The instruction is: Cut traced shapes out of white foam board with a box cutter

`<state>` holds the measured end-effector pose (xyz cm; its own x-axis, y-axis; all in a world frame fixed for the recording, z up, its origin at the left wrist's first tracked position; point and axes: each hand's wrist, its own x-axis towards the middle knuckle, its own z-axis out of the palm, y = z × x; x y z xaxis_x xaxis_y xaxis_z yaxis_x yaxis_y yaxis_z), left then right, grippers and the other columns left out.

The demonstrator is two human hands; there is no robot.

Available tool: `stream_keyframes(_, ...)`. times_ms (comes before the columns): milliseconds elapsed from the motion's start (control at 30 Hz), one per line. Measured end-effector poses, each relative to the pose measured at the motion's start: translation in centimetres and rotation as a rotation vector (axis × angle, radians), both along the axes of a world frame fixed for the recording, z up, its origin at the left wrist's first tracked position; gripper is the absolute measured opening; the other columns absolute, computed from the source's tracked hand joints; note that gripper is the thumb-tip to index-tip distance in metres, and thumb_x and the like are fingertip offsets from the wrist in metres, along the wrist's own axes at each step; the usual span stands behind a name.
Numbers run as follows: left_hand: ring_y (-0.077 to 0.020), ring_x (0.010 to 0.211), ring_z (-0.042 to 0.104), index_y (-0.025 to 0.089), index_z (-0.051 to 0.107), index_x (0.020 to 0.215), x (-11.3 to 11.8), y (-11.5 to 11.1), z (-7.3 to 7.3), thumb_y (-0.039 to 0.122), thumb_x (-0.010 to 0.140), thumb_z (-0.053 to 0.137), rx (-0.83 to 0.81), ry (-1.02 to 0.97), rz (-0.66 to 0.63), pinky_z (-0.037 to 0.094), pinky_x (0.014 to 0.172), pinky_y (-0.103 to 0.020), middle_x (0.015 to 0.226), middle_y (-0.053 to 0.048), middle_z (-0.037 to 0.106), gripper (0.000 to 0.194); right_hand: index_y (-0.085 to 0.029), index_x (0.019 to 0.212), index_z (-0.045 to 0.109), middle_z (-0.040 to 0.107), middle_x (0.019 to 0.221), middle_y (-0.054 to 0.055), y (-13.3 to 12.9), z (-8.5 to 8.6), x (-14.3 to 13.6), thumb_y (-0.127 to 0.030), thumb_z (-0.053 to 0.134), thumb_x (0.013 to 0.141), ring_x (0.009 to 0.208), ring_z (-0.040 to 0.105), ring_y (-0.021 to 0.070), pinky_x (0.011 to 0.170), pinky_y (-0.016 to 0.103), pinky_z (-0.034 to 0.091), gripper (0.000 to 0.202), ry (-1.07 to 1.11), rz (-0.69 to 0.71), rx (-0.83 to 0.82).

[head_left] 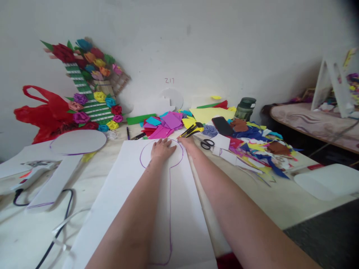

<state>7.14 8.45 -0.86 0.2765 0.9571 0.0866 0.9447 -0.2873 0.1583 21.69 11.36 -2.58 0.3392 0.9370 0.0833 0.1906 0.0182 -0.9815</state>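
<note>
A large white foam-like board (185, 224) lies in front of me, marked with a purple outline of a circle above a long straight strip. My left hand (162, 149) rests flat inside the circle, fingers spread, pressing on the board. At the circle's upper right edge, my right hand (186, 143) is closed around a yellow and black utility knife (193, 129). Its handle slants up to the right, and its tip is near the purple line. The fingers partly hide the front of the knife. Just right of this hand are black-handled scissors (207, 144).
Colored paper pieces (165, 125), a phone (222, 126), a green bottle (245, 108) and a scrap pile (269, 147) line the back and right. On the left are a cut-out white disc (80, 142), a glue gun (35, 173), its black cable (67, 209) and a paper-flower decoration (92, 89).
</note>
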Motion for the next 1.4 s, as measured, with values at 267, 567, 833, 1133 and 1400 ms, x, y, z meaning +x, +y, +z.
stream_keyframes(267,-0.0217,0.136,0.021,0.034,0.044,0.132,-0.14,0.12,-0.11,0.061,0.083,0.032,-0.001,-0.019,0.005,0.016,0.109,-0.041,0.148,0.004,0.03,0.057,-0.016,0.07,0.066,0.068,0.075,0.003,-0.34,0.28,0.13,-0.017,0.056,0.055,0.074,0.061,0.0149,0.071,0.025,0.047,0.018,-0.037,0.013,-0.012)
stream_keyframes(567,-0.0223,0.136,0.02,0.032,0.043,0.133,-0.1,0.11,-0.03,0.061,0.083,0.032,-0.007,-0.021,0.006,0.016,0.109,-0.042,0.148,0.002,0.03,0.059,-0.016,0.07,0.066,0.068,0.076,0.003,-0.48,0.38,0.05,-0.016,0.057,0.056,0.075,0.062,0.0146,0.069,0.023,0.047,0.017,-0.033,-0.01,-0.026)
stream_keyframes(833,-0.0218,0.136,0.021,0.034,0.044,0.132,-0.06,0.16,-0.08,0.061,0.083,0.033,-0.004,-0.015,0.013,0.016,0.109,-0.042,0.148,0.003,0.03,0.057,-0.016,0.07,0.066,0.069,0.079,0.004,-0.25,0.31,0.0,-0.016,0.057,0.056,0.077,0.062,0.0147,0.071,0.024,0.047,0.016,-0.051,-0.018,-0.033)
stream_keyframes(1133,-0.0226,0.136,0.022,0.031,0.045,0.133,-0.17,0.41,-0.29,0.061,0.083,0.032,0.011,-0.017,0.001,0.017,0.109,-0.041,0.148,0.003,0.03,0.059,-0.015,0.07,0.066,0.069,0.077,0.004,-0.66,0.54,-0.03,-0.017,0.058,0.055,0.078,0.063,0.0164,0.072,0.026,0.048,0.017,-0.013,-0.036,-0.015)
stream_keyframes(1400,-0.0216,0.136,0.021,0.032,0.043,0.133,-0.16,0.38,-0.25,0.062,0.082,0.032,-0.002,-0.017,0.014,0.017,0.11,-0.04,0.148,0.003,0.029,0.06,-0.015,0.068,0.066,0.068,0.075,0.004,-0.91,0.83,0.11,-0.016,0.058,0.054,0.076,0.062,0.016,0.072,0.026,0.048,0.016,-0.009,-0.023,-0.028)
